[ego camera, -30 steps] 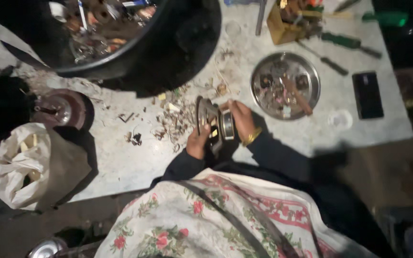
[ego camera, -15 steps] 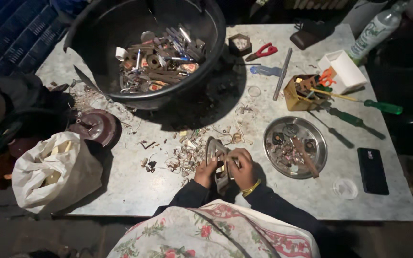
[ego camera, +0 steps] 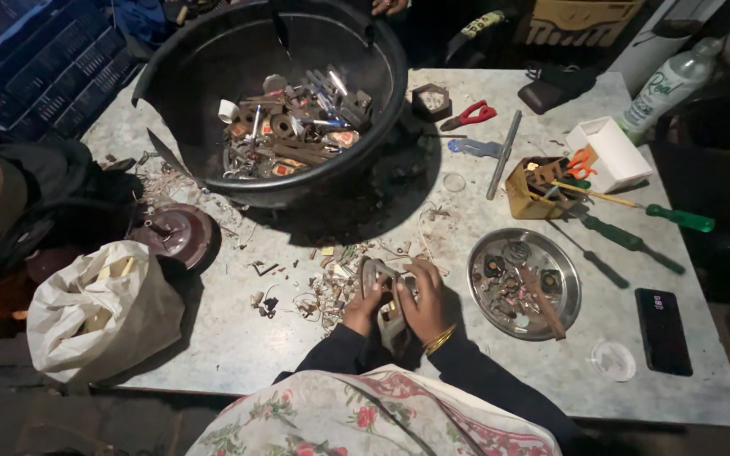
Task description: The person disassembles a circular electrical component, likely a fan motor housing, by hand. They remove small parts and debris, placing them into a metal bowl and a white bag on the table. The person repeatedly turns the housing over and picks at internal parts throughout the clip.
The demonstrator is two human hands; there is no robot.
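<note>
Both hands unchanged since earlier frames: left hand [ego camera: 362, 308] and right hand [ego camera: 422, 302] keep their grip on the metal part [ego camera: 379, 279] over the bench [ego camera: 238, 338]; only the view shifted.

A dim scrap-sorting workshop: bench [ego camera: 238, 338] strewn with screwdrivers [ego camera: 635, 207], pliers [ego camera: 471, 115], and a black tub [ego camera: 213, 67] of metal parts.

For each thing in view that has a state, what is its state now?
left hand: gripping the metal part
right hand: gripping the same part
black tub: partly filled with scrap
steel plate: holds small parts
white bag: open
white box: open
phone: lying flat, screen dark
bottle: capped
</note>
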